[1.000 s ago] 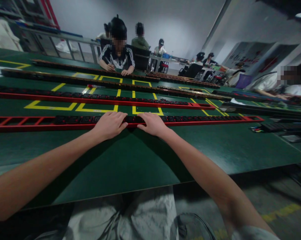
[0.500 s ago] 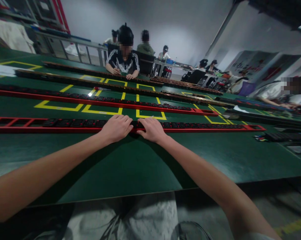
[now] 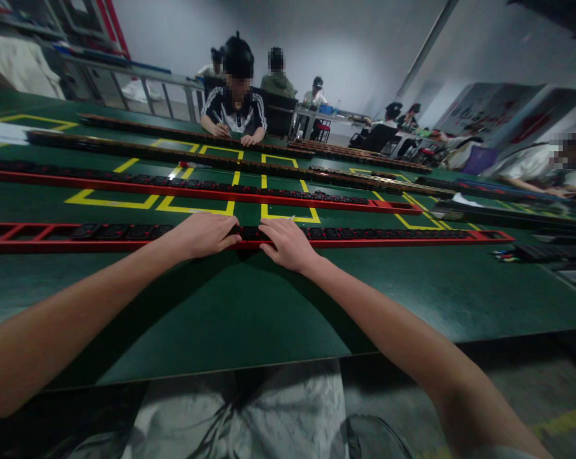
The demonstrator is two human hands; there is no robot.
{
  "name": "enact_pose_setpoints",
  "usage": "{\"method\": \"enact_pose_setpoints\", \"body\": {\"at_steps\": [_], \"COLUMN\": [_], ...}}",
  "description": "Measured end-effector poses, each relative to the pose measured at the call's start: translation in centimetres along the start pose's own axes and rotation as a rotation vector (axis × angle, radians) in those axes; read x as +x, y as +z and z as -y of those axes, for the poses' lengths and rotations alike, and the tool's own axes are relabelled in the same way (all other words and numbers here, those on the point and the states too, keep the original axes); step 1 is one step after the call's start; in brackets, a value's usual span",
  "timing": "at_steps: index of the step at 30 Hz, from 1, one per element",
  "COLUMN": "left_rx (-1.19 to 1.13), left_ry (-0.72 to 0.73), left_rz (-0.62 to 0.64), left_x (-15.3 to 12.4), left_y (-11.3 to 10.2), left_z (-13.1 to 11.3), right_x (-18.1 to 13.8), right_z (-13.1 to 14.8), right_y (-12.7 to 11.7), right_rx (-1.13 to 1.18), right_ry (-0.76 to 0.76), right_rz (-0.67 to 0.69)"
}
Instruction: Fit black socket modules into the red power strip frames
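Observation:
A long, narrow red frame [image 3: 101, 247] lies across the green table in front of me, with a row of flat black pieces [image 3: 345, 234] set along it. Over the middle of this row is my left hand [image 3: 204, 234], its fingers curled across the far side and its thumb along the near edge. My right hand [image 3: 288, 243] grips the same strip just to the right, fingers bent over the black pieces. Between the two hands a short stretch of black pieces shows. What lies under my palms and fingertips is hidden.
Beyond lies a second red frame [image 3: 397, 207] with black pieces, then long dark strips [image 3: 149, 148]. Yellow tape outlines [image 3: 290, 218] mark the table [image 3: 250, 312]. Across it sits a co-worker [image 3: 235, 108] with hands at a far strip. Dark bars with wires [image 3: 541, 254] lie right.
My left hand has slid left along the strip, widening the gap between my hands. My right hand has stayed nearly in place. The view has tilted slightly.

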State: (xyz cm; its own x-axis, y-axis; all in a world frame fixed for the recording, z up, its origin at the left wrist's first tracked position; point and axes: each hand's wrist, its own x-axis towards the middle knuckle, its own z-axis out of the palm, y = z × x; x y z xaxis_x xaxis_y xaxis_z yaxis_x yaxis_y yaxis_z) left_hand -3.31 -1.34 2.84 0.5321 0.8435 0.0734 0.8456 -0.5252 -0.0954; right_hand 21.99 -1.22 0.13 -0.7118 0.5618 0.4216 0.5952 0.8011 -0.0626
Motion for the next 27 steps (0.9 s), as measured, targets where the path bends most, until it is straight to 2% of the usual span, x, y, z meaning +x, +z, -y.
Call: {"method": "enact_pose_setpoints", "body": {"at_steps": [6, 9, 15, 20, 25, 27], "left_rx": [-0.074, -0.121, -0.157, -0.158, -0.192, -0.181], "left_ry": [0.053, 0.065, 0.079, 0.064, 0.074, 0.077], "left_rz": [-0.042, -0.049, 0.026, 0.025, 0.012, 0.019], "left_x": [0.0, -0.1, 0.2, 0.2, 0.1, 0.1], "left_y": [0.5, 0.5, 0.4, 0.3, 0.1, 0.1], "left_z": [0.8, 1.0, 1.6, 1.7, 1.5, 1.5], "right_x": [0.2, 0.2, 0.1, 0.2, 0.2, 0.3], "right_z": [0.6, 0.6, 1.0, 1.8, 2.2, 2.3], "right_y": [0.0, 0.0, -0.3, -0.5, -0.3, -0.1], "right_rx": [0.031, 0.038, 0.054, 0.059, 0.081, 0.082], "right_ry": [-0.121, -0.121, -0.159, -0.202, -0.196, -0.188], "right_rz": [0.078, 0.075, 0.091, 0.158, 0.107, 0.135]}}
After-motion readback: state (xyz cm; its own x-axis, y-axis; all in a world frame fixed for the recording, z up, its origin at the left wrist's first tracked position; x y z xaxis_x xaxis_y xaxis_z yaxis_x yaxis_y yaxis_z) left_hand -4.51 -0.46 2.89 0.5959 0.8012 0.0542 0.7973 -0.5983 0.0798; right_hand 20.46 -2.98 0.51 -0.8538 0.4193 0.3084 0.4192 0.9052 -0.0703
